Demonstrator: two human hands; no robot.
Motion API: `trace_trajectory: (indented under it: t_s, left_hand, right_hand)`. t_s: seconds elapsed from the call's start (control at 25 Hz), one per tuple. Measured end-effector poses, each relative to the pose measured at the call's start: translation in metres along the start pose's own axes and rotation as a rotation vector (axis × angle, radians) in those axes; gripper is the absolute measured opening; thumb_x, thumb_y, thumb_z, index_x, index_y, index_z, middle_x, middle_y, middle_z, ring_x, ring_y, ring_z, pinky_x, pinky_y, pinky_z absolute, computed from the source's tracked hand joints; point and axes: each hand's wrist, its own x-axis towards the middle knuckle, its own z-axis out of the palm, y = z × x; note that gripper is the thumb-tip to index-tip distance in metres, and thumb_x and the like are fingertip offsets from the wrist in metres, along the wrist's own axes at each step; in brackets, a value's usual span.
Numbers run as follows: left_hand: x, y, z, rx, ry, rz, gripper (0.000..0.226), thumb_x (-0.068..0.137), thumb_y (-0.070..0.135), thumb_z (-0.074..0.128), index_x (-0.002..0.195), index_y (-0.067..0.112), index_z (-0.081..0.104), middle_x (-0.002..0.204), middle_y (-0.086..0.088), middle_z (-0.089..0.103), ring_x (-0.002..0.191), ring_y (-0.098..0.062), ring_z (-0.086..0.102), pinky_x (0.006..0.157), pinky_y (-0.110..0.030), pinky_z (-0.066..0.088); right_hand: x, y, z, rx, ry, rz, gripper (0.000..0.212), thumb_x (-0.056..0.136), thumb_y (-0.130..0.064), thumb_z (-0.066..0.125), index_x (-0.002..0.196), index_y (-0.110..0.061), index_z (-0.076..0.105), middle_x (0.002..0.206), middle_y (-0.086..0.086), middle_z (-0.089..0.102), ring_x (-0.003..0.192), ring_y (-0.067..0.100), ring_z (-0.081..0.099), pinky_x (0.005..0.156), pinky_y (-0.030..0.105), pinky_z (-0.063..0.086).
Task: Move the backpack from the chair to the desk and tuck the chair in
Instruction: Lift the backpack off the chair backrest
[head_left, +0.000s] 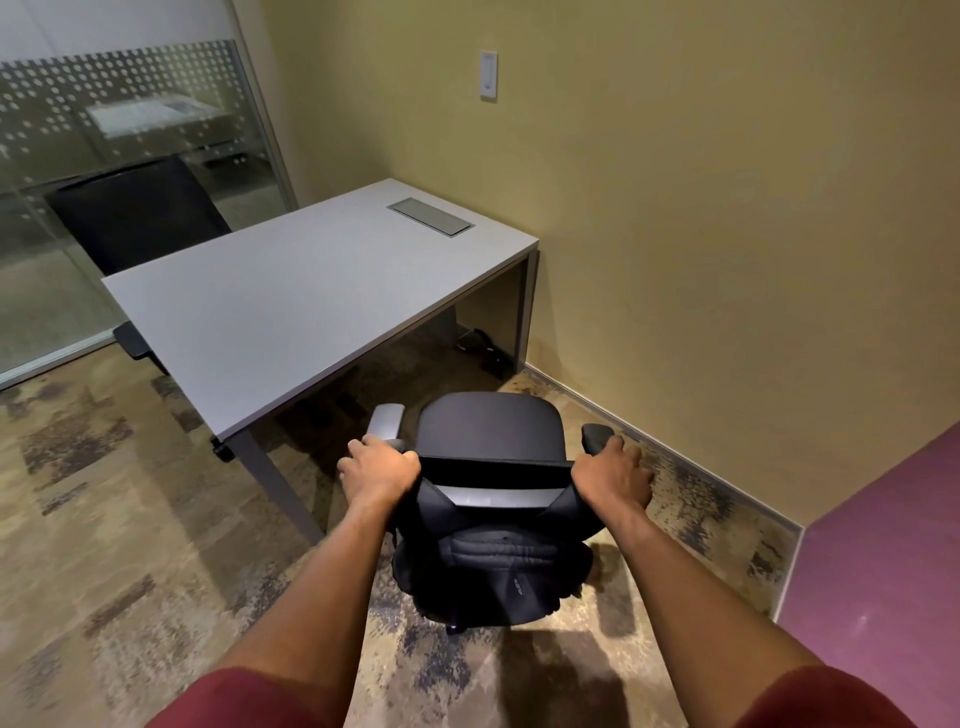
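From the head view we look down on a black office chair (488, 499) that stands on patterned carpet (130, 519), its back toward us and its seat facing the grey bench (291, 312). Our left hand (379, 467) is closed over the left corner of the chair's backrest top, fingers curled over the edge. Our right hand (613, 478) is wrapped round the right corner in the same way, its fingertips near the black right armrest (595, 434). The grey left armrest (385, 418) sits just beside the bench's near corner. The chair is not under the bench; its seat lies close to the bench's near right edge, beside a grey bench leg (275, 483). We cannot find the backpack anywhere here: the chair seat shows only its own black cushion, and the bench top carries only a flush metal cable hatch (431, 216) near its far right corner. A second dark chair (140, 218) stands at the far left side of the bench, in front of a frosted glass partition (104, 130). A white wall switch (488, 75) sits on the yellow wall (727, 208) to the right. Dark red sleeves (249, 701) cover our upper arms at the bottom of the frame.
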Motion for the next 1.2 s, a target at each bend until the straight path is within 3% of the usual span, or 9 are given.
trace_trajectory:
  t_s: [0.32, 0.44, 0.56, 0.64, 0.8, 1.0, 1.2]
  left_hand:
    - [0.005, -0.029, -0.003, -0.624, -0.022, -0.345, 0.063, 0.089, 0.032, 0.065, 0.142, 0.003, 0.046, 0.137, -0.022, 0.058, 0.12, -0.039, 0.061, 0.1, -0.048, 0.054]
    - [-0.002, -0.038, 0.004, -0.883, -0.027, -0.434, 0.07, 0.087, 0.034, 0.072, 0.144, 0.005, 0.043, 0.136, -0.019, 0.059, 0.117, -0.037, 0.062, 0.1, -0.05, 0.055]
    - [-0.01, -0.041, 0.005, -1.061, -0.002, -0.487, 0.069, 0.083, 0.032, 0.079, 0.139, 0.005, 0.05, 0.128, -0.016, 0.065, 0.109, -0.033, 0.065, 0.095, -0.047, 0.057]
    - [-0.014, -0.041, 0.004, -1.069, -0.005, -0.499, 0.068, 0.08, 0.032, 0.082, 0.136, 0.005, 0.055, 0.124, -0.015, 0.067, 0.104, -0.033, 0.066, 0.091, -0.045, 0.058]
    - [-0.018, -0.042, 0.0, -1.123, 0.011, -0.546, 0.063, 0.078, 0.027, 0.084, 0.131, 0.003, 0.059, 0.122, -0.014, 0.067, 0.096, -0.031, 0.064, 0.08, -0.039, 0.056]
    - [-0.031, -0.057, -0.001, -1.269, 0.01, -0.628, 0.058, 0.081, 0.019, 0.082, 0.13, -0.003, 0.06, 0.126, -0.018, 0.068, 0.107, -0.032, 0.069, 0.092, -0.046, 0.059]
    - [-0.049, -0.049, -0.02, -1.231, -0.067, -0.519, 0.048, 0.085, 0.022, 0.077, 0.126, 0.001, 0.064, 0.125, -0.016, 0.067, 0.111, -0.034, 0.065, 0.09, -0.045, 0.055]
  right_hand:
    - [-0.004, 0.017, -0.002, 0.443, 0.105, 0.276, 0.05, 0.09, -0.024, 0.058, 0.13, -0.003, 0.038, 0.129, 0.029, 0.057, 0.112, 0.048, 0.058, 0.077, 0.044, 0.043]
    - [-0.009, 0.026, -0.001, 0.595, 0.118, 0.353, 0.053, 0.087, -0.027, 0.066, 0.126, -0.002, 0.041, 0.127, 0.03, 0.058, 0.11, 0.047, 0.06, 0.078, 0.043, 0.046]
    - [-0.014, 0.035, 0.0, 0.739, 0.114, 0.389, 0.066, 0.079, -0.033, 0.078, 0.125, 0.0, 0.044, 0.129, 0.028, 0.057, 0.111, 0.045, 0.061, 0.087, 0.046, 0.053]
    - [-0.018, 0.041, 0.002, 0.765, 0.122, 0.394, 0.069, 0.076, -0.036, 0.082, 0.124, 0.0, 0.047, 0.13, 0.027, 0.058, 0.113, 0.043, 0.061, 0.092, 0.047, 0.054]
    - [-0.03, 0.048, 0.004, 0.789, 0.128, 0.397, 0.068, 0.074, -0.04, 0.083, 0.119, 0.001, 0.054, 0.125, 0.026, 0.062, 0.111, 0.04, 0.063, 0.085, 0.042, 0.053]
    - [-0.054, 0.052, 0.006, 0.839, 0.158, 0.39, 0.064, 0.073, -0.039, 0.085, 0.119, -0.002, 0.059, 0.12, 0.021, 0.067, 0.106, 0.037, 0.066, 0.079, 0.037, 0.052]
    - [-0.081, 0.039, -0.014, 1.008, 0.237, 0.326, 0.059, 0.073, -0.033, 0.085, 0.12, -0.01, 0.059, 0.121, 0.015, 0.066, 0.099, 0.029, 0.064, 0.076, 0.031, 0.047]
